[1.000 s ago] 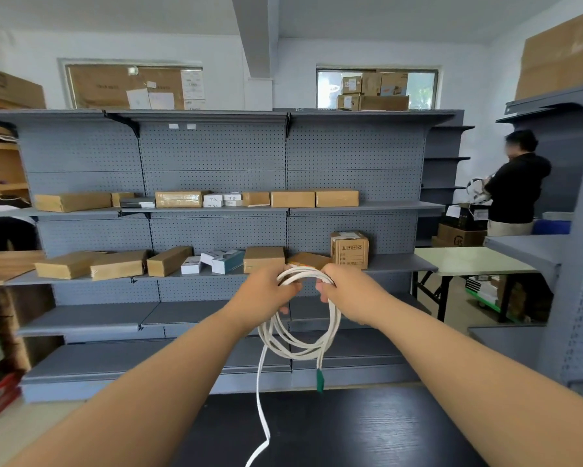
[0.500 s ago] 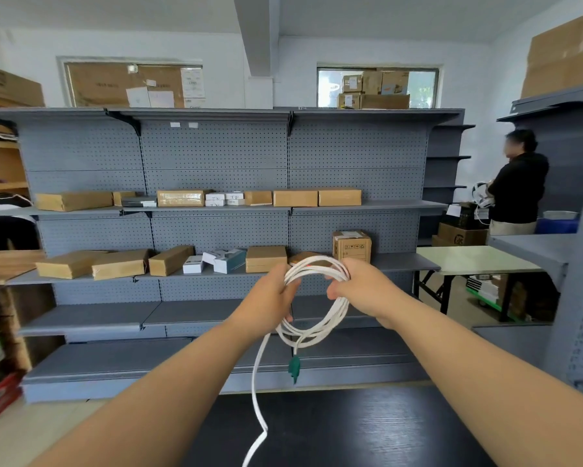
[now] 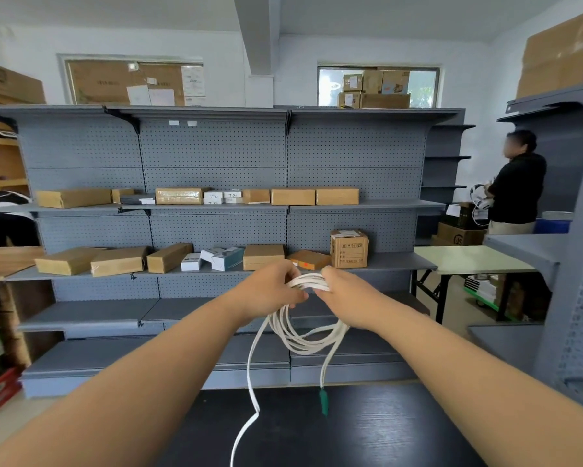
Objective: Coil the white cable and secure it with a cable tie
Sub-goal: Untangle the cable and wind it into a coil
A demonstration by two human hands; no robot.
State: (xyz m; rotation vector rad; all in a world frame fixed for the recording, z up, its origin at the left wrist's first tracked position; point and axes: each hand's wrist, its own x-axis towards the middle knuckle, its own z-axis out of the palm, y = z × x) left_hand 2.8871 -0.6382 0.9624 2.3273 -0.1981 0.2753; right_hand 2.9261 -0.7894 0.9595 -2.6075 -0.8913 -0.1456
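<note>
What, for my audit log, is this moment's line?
coiling; left hand grips white cable; right hand grips it; tail hanging; tie unseen

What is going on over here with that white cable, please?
A person is coiling the white cable before grey shelving. The left hand and right hand both grip the top of the loops. One loose tail trails down over the black table; a green-tipped end hangs free. Nothing binds the coil yet.
</note>
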